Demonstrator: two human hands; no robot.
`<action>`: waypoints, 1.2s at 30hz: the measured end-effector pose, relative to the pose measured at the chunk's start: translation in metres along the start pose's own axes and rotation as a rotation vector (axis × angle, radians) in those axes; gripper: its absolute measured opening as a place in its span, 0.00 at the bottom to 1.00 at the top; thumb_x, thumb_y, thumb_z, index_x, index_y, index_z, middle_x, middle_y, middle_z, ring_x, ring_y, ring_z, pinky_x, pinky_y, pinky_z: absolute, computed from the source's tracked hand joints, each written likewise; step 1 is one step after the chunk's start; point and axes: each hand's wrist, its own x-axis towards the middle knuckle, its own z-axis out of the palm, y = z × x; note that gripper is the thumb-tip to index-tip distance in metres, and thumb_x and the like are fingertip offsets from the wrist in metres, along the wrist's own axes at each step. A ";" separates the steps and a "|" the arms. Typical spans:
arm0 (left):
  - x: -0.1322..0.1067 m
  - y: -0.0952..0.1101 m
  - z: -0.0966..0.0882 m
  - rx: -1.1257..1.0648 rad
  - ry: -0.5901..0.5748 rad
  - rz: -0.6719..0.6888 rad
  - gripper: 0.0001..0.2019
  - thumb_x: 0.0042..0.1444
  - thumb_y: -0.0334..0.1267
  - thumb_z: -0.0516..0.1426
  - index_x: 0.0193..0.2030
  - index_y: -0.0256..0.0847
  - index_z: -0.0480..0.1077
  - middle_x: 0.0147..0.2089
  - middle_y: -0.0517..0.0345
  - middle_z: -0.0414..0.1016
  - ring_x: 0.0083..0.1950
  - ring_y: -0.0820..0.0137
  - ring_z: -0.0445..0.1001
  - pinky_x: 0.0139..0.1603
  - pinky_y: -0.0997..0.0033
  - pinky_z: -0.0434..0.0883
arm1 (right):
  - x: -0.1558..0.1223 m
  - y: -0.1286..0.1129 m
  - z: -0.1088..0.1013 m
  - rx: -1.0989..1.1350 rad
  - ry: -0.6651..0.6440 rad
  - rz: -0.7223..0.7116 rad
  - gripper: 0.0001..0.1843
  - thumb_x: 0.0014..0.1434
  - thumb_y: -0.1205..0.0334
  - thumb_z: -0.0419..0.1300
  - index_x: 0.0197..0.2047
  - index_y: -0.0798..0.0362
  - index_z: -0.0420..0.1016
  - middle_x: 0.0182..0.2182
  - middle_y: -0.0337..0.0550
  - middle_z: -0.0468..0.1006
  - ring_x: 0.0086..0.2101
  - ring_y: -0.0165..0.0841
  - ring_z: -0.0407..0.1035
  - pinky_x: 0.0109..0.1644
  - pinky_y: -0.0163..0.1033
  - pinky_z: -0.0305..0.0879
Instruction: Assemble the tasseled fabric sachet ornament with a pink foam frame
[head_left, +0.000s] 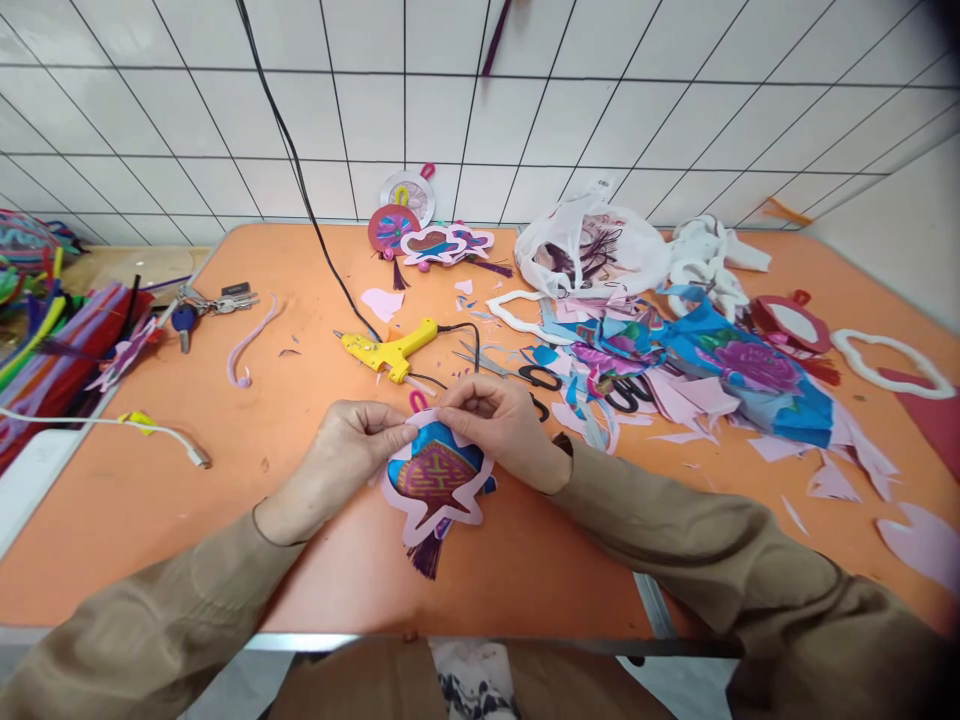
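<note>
A fish-shaped fabric ornament (435, 478) with a pink border hangs between my hands, just above the orange table. Its middle is blue and purple brocade, with a pink loop (418, 402) at the top and a dark purple tassel (425, 557) below. My left hand (352, 448) pinches the upper left of the border between thumb and fingers. Across from it, my right hand (495, 420) grips the upper right edge, fingers bent over the top. Just beyond my hands lies a yellow hot glue gun (388, 350), its nozzle pointing left.
Scissors (525, 374), blue floral fabric (739, 365) and pink scraps crowd the right side. Finished-looking ornaments (439, 243) and a white plastic bag (589, 245) stand by the tiled wall. Keys (214, 305), a white cable (112, 421) and coloured pipe cleaners (67, 350) are at left. A black cord (296, 165) hangs down to the table.
</note>
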 end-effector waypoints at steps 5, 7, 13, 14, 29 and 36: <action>-0.001 -0.002 0.003 -0.025 0.019 0.027 0.09 0.42 0.41 0.68 0.20 0.38 0.76 0.13 0.65 0.64 0.15 0.81 0.52 0.16 0.77 0.52 | 0.001 -0.001 0.000 -0.001 0.001 -0.008 0.14 0.51 0.54 0.66 0.26 0.55 0.71 0.21 0.36 0.71 0.20 0.24 0.63 0.24 0.33 0.62; -0.001 -0.004 0.003 -0.026 0.029 0.036 0.09 0.43 0.40 0.67 0.21 0.38 0.76 0.15 0.64 0.66 0.15 0.80 0.53 0.16 0.77 0.52 | 0.001 -0.002 0.000 -0.003 0.003 -0.007 0.14 0.50 0.53 0.66 0.26 0.55 0.71 0.21 0.36 0.71 0.20 0.24 0.63 0.24 0.32 0.62; 0.001 -0.008 0.002 -0.012 0.020 0.062 0.11 0.44 0.42 0.67 0.20 0.38 0.75 0.14 0.64 0.65 0.15 0.80 0.53 0.15 0.77 0.51 | 0.001 -0.004 0.001 0.017 -0.001 0.026 0.16 0.49 0.51 0.67 0.26 0.55 0.70 0.20 0.35 0.69 0.20 0.23 0.62 0.23 0.32 0.61; 0.001 -0.008 0.002 -0.012 0.020 0.066 0.11 0.44 0.42 0.67 0.20 0.39 0.75 0.14 0.64 0.64 0.15 0.80 0.53 0.15 0.77 0.51 | 0.001 -0.004 0.001 0.018 -0.001 0.031 0.16 0.49 0.51 0.67 0.26 0.55 0.70 0.20 0.35 0.70 0.20 0.23 0.62 0.23 0.32 0.62; 0.003 -0.010 -0.004 0.080 -0.125 0.019 0.21 0.44 0.52 0.66 0.17 0.36 0.71 0.17 0.61 0.66 0.20 0.77 0.61 0.22 0.77 0.57 | 0.003 -0.004 0.002 0.066 0.031 -0.010 0.13 0.47 0.60 0.68 0.30 0.53 0.68 0.23 0.33 0.71 0.20 0.23 0.62 0.22 0.31 0.59; 0.004 -0.010 -0.006 0.097 -0.101 -0.005 0.18 0.40 0.49 0.68 0.18 0.35 0.71 0.17 0.61 0.67 0.20 0.77 0.61 0.22 0.77 0.58 | 0.007 -0.002 -0.003 0.085 0.001 0.074 0.16 0.44 0.57 0.71 0.29 0.54 0.69 0.22 0.35 0.72 0.21 0.25 0.65 0.25 0.32 0.61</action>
